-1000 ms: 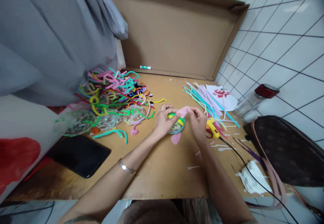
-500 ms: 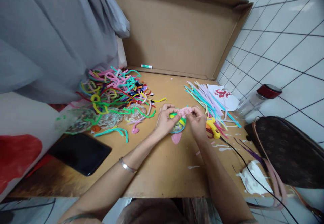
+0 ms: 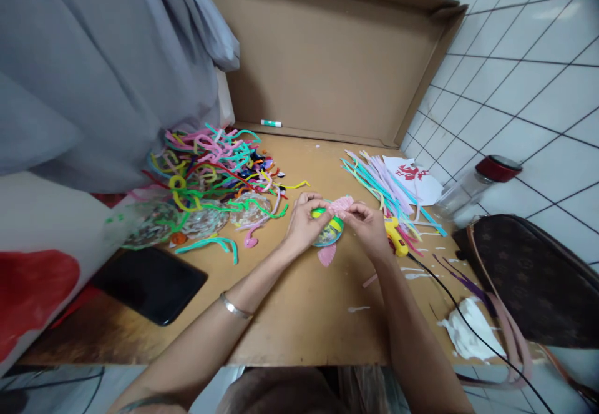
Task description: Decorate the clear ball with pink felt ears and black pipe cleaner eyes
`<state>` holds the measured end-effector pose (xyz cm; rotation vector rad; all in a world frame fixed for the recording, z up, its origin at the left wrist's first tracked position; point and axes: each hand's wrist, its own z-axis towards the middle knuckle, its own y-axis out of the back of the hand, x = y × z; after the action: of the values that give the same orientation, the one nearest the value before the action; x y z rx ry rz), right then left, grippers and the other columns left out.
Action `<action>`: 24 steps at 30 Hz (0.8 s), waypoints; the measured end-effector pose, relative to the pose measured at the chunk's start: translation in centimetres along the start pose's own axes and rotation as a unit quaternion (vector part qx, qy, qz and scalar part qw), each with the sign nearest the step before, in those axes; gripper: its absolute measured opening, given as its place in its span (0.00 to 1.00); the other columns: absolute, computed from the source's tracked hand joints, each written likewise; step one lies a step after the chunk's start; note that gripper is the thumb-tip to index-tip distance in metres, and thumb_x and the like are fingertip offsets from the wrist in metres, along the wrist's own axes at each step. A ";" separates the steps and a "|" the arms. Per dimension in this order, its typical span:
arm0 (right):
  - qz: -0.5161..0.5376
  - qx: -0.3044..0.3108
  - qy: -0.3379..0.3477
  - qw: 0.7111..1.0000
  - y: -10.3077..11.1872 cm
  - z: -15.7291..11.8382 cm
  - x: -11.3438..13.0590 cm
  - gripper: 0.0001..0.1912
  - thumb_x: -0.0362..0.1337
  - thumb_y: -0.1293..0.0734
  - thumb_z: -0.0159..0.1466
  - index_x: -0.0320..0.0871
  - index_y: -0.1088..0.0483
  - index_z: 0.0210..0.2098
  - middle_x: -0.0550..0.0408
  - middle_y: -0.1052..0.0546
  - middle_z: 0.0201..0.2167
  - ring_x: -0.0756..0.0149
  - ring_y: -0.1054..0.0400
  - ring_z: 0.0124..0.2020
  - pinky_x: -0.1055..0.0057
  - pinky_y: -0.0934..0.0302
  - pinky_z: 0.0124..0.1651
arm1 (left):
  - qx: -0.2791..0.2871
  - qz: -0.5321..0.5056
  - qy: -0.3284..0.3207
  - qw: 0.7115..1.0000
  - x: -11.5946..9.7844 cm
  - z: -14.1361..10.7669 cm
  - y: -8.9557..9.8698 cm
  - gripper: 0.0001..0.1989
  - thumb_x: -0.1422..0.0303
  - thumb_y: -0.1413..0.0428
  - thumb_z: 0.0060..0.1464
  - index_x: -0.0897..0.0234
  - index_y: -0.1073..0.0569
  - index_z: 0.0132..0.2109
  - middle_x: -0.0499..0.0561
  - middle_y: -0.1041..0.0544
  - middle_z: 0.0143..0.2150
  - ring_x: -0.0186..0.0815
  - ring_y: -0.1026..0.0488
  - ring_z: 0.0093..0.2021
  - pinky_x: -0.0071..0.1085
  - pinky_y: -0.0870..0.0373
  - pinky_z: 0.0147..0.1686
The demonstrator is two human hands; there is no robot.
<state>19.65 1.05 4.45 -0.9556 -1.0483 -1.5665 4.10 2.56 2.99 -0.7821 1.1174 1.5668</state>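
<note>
My left hand [image 3: 304, 221] is closed around the left side of a round craft disc [image 3: 328, 235] with green and yellow stripes and a blue rim. On its upper edge sits a ribbed pink fin-shaped piece [image 3: 344, 203]. My right hand [image 3: 369, 230] pinches this pink piece at its lower end, close to the left fingertips. A second pink fin-shaped piece [image 3: 326, 255] sticks out below the disc. Fingers cover part of the disc and the join. Just right of my right hand lies a yellow glue gun [image 3: 397, 239].
Tangled pipe cleaners [image 3: 210, 158] pile up at left, near a black tablet-like slab [image 3: 152, 284]. Straight pipe cleaners [image 3: 374, 177] lie at back right. A bottle [image 3: 468, 192], a brown bag [image 3: 528, 276], a crumpled tissue [image 3: 472, 330] and the black cord [image 3: 449, 295] occupy the right side.
My right fingers have shifted left and down along the upper pink piece, so its right end now shows. The left hand and disc stay nearly in place.
</note>
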 end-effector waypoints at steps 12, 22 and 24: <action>-0.106 -0.039 0.090 0.990 -0.5 -0.4 -0.4 0.11 0.40 0.32 0.55 0.43 0.34 0.20 0.61 0.36 0.22 0.71 0.44 0.24 0.71 0.47 0.29 | 0.051 -0.031 -0.001 0.998 -0.7 -0.7 1.3 0.27 0.69 0.38 0.42 0.63 0.29 0.52 0.55 0.30 0.52 0.42 0.32 0.53 0.39 0.36 0.56; -0.091 -0.036 0.085 0.992 -0.9 -0.7 -0.3 0.11 0.40 0.33 0.57 0.43 0.34 0.21 0.61 0.35 0.23 0.72 0.44 0.23 0.72 0.46 0.27 | 0.061 -0.015 -0.015 0.998 0.2 -1.0 1.6 0.24 0.69 0.37 0.40 0.63 0.27 0.49 0.55 0.30 0.52 0.43 0.32 0.55 0.40 0.37 0.58; -0.093 -0.039 0.090 0.991 -1.0 -0.7 -0.2 0.10 0.40 0.33 0.57 0.43 0.34 0.22 0.60 0.35 0.23 0.71 0.43 0.24 0.72 0.46 0.28 | 0.064 -0.015 -0.014 0.998 0.1 -1.0 1.6 0.24 0.69 0.38 0.41 0.63 0.27 0.49 0.55 0.31 0.52 0.42 0.32 0.55 0.39 0.38 0.58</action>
<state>18.68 0.61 3.85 -0.7689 -0.9779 -1.8220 2.53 1.60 2.99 -0.6854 1.1679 1.4625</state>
